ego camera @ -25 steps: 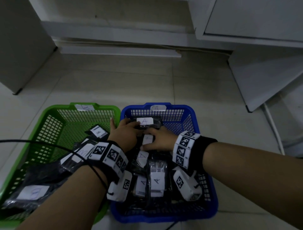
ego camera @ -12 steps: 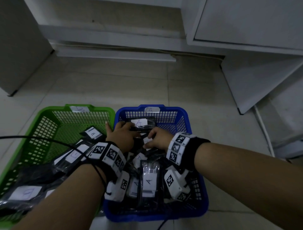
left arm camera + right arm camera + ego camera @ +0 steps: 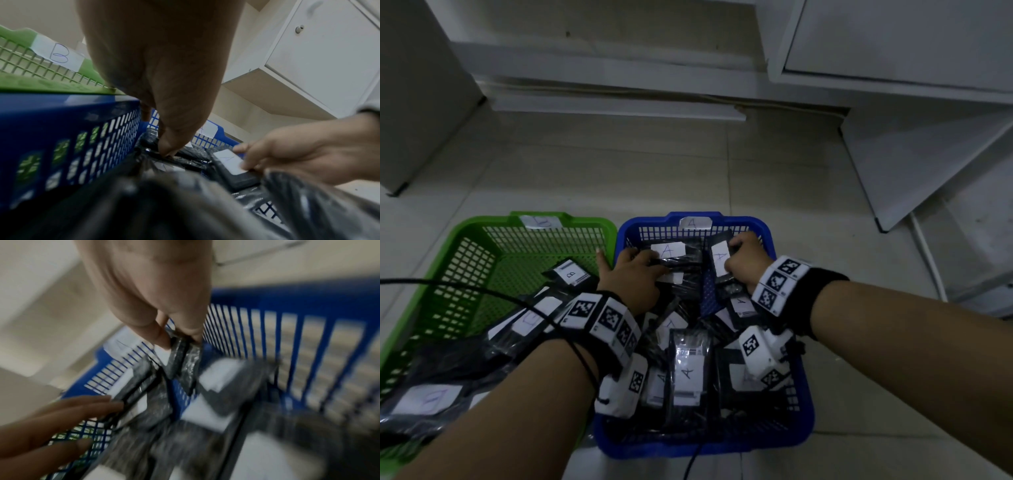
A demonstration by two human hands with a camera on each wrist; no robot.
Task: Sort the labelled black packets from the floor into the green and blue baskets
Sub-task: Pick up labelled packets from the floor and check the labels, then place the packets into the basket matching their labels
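Both hands in the blue basket (image 3: 787, 236) of black packets.
Right hand (image 3: 744, 265) pinches an A-labelled packet (image 3: 720, 262) (tilted upright); left hand (image 3: 635, 279) lies flat, fingers straight, on another; green basket (image 3: 482, 228) just beside.

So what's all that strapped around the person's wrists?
Each bare forearm wears a black wristband wrapped by a ring of white tiles printed with black square codes. A small white camera box, also coded, hangs under each wrist. A thin black cable runs to the left band. No sleeves or gloves.
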